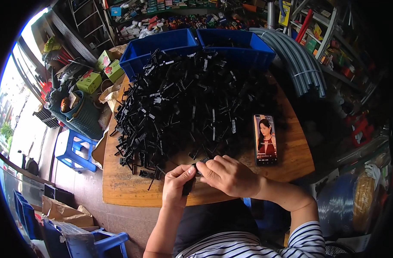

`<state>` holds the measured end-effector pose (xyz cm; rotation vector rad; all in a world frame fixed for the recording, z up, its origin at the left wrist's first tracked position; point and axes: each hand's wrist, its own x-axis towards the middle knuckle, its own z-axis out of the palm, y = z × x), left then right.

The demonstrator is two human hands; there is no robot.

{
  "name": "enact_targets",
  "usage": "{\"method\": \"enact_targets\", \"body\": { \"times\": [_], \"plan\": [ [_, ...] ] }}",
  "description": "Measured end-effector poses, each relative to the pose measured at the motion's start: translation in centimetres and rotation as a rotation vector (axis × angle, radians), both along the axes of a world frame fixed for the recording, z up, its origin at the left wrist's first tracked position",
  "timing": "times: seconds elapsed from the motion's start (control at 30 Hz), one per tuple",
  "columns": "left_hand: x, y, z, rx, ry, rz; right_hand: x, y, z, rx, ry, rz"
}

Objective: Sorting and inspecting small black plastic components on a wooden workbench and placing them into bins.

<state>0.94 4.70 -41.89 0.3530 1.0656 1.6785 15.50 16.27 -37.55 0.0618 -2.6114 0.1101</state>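
Both my hands meet over the front edge of the wooden table (286,170). My left hand (175,184) is closed round a small black plastic part (189,186), its thumb on top. From the right, my right hand (231,175) pinches at the upper end of the same part with bent fingers. My fingers hide most of its shape, so I cannot tell its exact kind. Just beyond my hands spreads a large heap of black plastic parts (183,103), thin and strip-like, some with pale glints.
Two blue bins (162,41) stand behind the heap. A phone (265,139) showing a video lies to the right of it. Grey hoses (297,60) curve past the table's right back corner. Blue stools (76,148) and a woven basket (82,116) stand on the left.
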Motion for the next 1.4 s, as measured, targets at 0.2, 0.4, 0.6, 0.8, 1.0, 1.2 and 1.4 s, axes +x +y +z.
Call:
{"method": "enact_targets", "body": {
  "times": [0.2,0.4,0.6,0.8,1.0,1.2,1.4],
  "plan": [
    [2.8,-0.3,1.0,-0.054,0.387,0.152,-0.5,0.2,-2.1,-0.105,0.098,-0.043],
    [3.5,-0.5,0.4,-0.045,0.567,0.233,-0.7,0.0,-3.5,-0.032,0.114,-0.056],
    [2.6,-1.5,-0.6,0.064,-0.054,0.209,0.3,0.2,-0.9,-0.230,0.071,-0.099],
    [-1.3,-1.7,0.1,0.386,-0.502,0.033,0.9,2.3,-3.9,-0.464,-0.002,-0.289],
    [-3.8,4.7,4.7,0.338,-0.646,-0.053,-0.6,3.4,-4.4,-0.372,0.066,-0.121],
    [-8.2,25.9,16.3,0.471,-0.205,0.011,-1.4,3.1,-4.3,-0.535,0.255,0.064],
    [-5.0,25.1,18.1,0.381,0.546,0.009,0.7,5.7,-4.2,-0.368,0.282,0.103]
  ]
}}
